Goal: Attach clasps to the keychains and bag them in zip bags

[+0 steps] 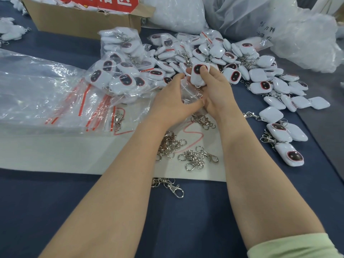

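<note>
Right hand (214, 95) grips a white keychain (198, 76) at the mouth of a clear zip bag (190, 94) held by the left hand (167, 105). Loose metal clasps (197, 158) lie on a white sheet (74, 153) under the forearms. A keychain pile (260, 75) lies beyond.

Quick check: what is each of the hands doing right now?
The left hand grips a clear zip bag.
The right hand grips a white keychain, thumb on its dark face.

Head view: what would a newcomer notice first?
A heap of white plastic keychains with dark red-rimmed oval faces fills the far centre and right. At centre the right hand grips one keychain, the left hand a small clear zip bag; loose silver metal clasps lie nearer on a white sheet.
</note>
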Tool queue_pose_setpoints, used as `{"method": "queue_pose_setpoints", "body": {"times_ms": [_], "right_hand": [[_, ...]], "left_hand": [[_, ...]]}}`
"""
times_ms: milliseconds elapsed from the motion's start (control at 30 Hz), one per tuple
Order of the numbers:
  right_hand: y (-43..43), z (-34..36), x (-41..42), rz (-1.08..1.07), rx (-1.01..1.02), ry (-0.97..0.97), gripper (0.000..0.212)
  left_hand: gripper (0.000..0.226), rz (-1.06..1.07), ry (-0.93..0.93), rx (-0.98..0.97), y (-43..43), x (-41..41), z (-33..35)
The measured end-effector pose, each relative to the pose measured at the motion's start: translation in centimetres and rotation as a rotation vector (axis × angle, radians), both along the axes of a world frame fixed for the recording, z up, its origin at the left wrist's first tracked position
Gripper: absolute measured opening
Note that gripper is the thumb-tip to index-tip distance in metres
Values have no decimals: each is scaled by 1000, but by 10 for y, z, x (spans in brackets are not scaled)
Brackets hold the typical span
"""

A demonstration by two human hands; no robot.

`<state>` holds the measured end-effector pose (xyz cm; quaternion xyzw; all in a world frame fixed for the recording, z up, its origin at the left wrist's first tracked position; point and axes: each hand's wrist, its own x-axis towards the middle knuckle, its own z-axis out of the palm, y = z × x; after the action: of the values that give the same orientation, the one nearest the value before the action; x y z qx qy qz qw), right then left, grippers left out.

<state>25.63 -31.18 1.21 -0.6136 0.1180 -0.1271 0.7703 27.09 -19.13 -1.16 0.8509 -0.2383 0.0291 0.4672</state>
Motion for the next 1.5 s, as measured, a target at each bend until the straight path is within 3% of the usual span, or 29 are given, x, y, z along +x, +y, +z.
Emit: {"method": "queue_pose_setpoints", "body": {"times_ms": [467, 833, 1033, 1267, 1500], "right_hand": [[-1, 1, 0, 17, -11, -10, 31], [-6, 0, 4, -34, 131, -52, 7], [-7, -5, -1, 46, -15, -83, 6], [-5, -4, -1, 34, -34, -79, 3], [-10, -7, 2, 59, -50, 1, 22]], "left_hand": [[71, -8, 12, 18, 2, -1, 1], [87, -6, -12, 40, 1, 3, -2], [87, -3, -27, 28, 0, 1, -1], [83, 6, -10, 21, 0, 1, -1], [75, 8, -17, 24, 1, -2, 1]]}}
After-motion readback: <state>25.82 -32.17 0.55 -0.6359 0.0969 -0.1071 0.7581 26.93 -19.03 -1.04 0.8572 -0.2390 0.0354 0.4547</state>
